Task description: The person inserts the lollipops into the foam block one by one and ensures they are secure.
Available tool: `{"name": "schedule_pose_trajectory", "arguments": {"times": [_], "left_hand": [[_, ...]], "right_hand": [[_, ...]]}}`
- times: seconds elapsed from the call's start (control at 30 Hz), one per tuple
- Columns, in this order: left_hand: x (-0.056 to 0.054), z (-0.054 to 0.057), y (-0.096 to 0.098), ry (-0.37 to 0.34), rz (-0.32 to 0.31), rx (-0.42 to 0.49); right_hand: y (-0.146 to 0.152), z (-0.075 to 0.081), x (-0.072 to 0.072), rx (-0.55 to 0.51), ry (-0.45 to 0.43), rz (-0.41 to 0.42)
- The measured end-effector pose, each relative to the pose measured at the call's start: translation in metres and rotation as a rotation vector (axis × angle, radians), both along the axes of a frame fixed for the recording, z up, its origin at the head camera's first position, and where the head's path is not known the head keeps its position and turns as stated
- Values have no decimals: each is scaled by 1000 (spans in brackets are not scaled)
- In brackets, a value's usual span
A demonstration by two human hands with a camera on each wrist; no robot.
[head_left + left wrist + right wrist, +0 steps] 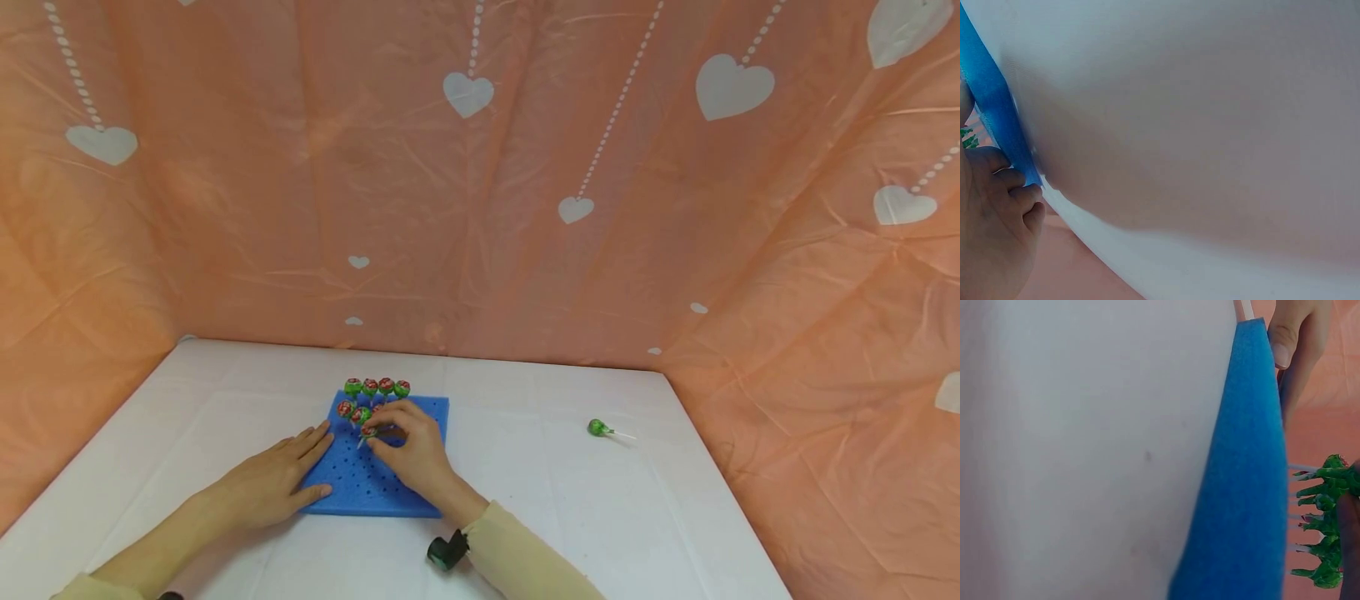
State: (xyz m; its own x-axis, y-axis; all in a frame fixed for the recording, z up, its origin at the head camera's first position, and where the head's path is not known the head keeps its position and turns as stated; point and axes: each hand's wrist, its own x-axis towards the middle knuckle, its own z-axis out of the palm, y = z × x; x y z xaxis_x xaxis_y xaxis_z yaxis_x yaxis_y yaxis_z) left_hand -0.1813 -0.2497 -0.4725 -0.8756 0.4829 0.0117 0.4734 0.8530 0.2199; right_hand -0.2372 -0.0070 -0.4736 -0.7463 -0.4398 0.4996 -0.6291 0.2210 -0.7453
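Note:
A blue foam board (356,492) dotted with small holes lies on the white table. Several lollipops (371,387) in green and red wrappers stand upright in its far part, heads up. Between thumb and fingers, my right hand (412,446) pinches a lollipop (367,432) over the board, its white stick slanting down; whether the stick tip is in a hole I cannot tell. My left hand (281,479) rests on the board's left edge with fingers extended. In the right wrist view, a row of lollipops (1322,575) rises from the thick board (1241,456).
One loose lollipop (597,427) lies on the right side of the white table (540,500), stick pointing right. Orange sheeting (420,208) with white hearts encloses the back and both sides. A black wrist camera (447,551) sits by the right sleeve.

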Motion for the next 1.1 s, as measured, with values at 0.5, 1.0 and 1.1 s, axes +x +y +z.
{"name": "schedule_pose_trajectory", "arguments": {"times": [0.5,1.0,1.1], "left_hand": [[3,2,2,22,-14,5],[1,0,1,22,-10,7],[1,-1,0,19,-3,9]], "right_hand": [[0,-2,-1,170,203,-35],[3,0,-1,177,132,10],[6,2,0,190,87,33]]}}
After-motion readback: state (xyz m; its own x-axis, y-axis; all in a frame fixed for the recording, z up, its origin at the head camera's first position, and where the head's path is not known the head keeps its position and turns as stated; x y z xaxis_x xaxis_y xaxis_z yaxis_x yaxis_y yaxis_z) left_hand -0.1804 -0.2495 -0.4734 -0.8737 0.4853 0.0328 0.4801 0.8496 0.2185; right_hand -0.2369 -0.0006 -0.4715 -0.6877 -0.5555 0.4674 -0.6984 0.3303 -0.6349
